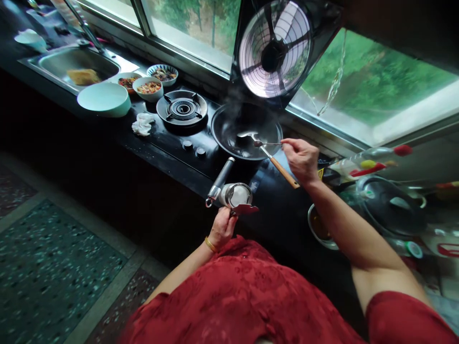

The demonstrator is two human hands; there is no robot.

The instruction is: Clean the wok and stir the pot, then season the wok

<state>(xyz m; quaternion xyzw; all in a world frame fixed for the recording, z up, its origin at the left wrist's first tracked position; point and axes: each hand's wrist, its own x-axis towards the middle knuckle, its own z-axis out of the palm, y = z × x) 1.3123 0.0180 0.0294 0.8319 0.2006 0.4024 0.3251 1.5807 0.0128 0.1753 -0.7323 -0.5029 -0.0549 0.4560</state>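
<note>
My left hand (223, 228) is closed on a small jar (238, 195) at the counter's front edge. White contents show in its mouth, and a reddish flap, perhaps its lid, tilts toward me. Between the fingers of my right hand (300, 160) is a thin small spoon (267, 143), held over the near right part of a black wok (224, 126). Steam rises from the wok, and some whitish stuff lies at its bottom. A spatula (281, 172) with a wooden handle leans on the wok's rim, its metal head inside. The wok's grey handle (225, 172) points toward me, just behind the jar.
Left of the wok is a bare gas burner (184, 110). Farther left are a crumpled white cloth (142, 124), a large pale bowl (103, 99), several food bowls (147, 88) and a sink (50, 62). Bottles (366, 162) and a pot lid (390, 203) crowd the right. A fan (274, 55) sits behind.
</note>
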